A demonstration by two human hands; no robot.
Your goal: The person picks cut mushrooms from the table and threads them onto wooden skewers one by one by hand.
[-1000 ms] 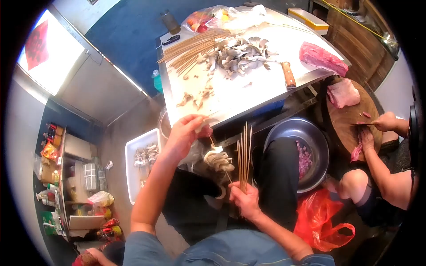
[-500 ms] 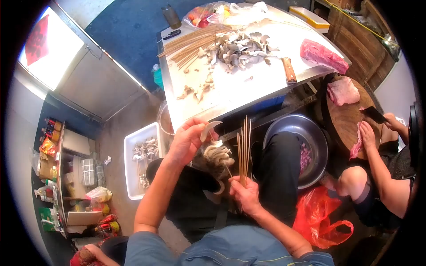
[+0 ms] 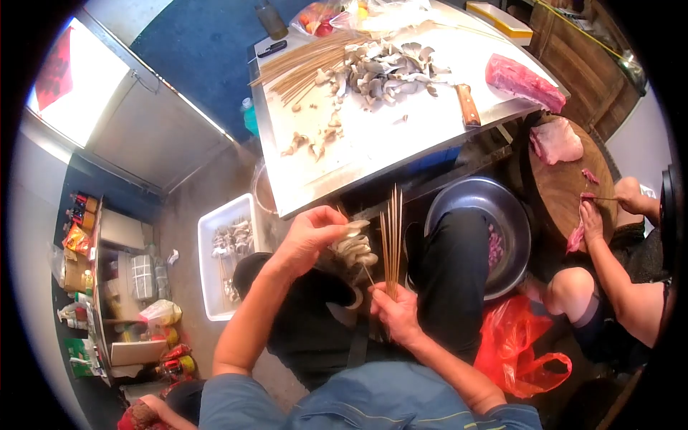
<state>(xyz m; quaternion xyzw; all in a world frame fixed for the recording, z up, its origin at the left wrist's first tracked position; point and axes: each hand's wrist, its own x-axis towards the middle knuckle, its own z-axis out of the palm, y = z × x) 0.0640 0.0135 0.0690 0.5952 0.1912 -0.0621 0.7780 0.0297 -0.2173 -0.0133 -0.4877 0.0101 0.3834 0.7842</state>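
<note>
My right hand (image 3: 396,309) is wrapped round a bundle of bare wooden skewers (image 3: 392,244) that stand nearly upright. The same hand holds one skewer that slants up to the left, with grey-white mushroom pieces (image 3: 354,251) bunched along it. At the top of this bunch, my left hand (image 3: 315,233) pinches a mushroom piece against the others. A pile of loose mushrooms (image 3: 387,75) lies on the white table (image 3: 380,147), beside a fan of skewers (image 3: 304,64). Threaded mushroom skewers (image 3: 233,247) lie in a white tray (image 3: 208,269) on the floor.
At the right, a co-worker's hands (image 3: 592,221) hold a knife and meat on a round chopping block (image 3: 573,183). A metal basin (image 3: 519,247) with diced meat, a red bag (image 3: 512,344), a wooden-handled knife (image 3: 468,106) and a large meat piece (image 3: 523,80) are near.
My left hand has brought the mushroom piece from above the skewer down onto the bunch. The co-worker's knife has moved down and left to the meat strip.
</note>
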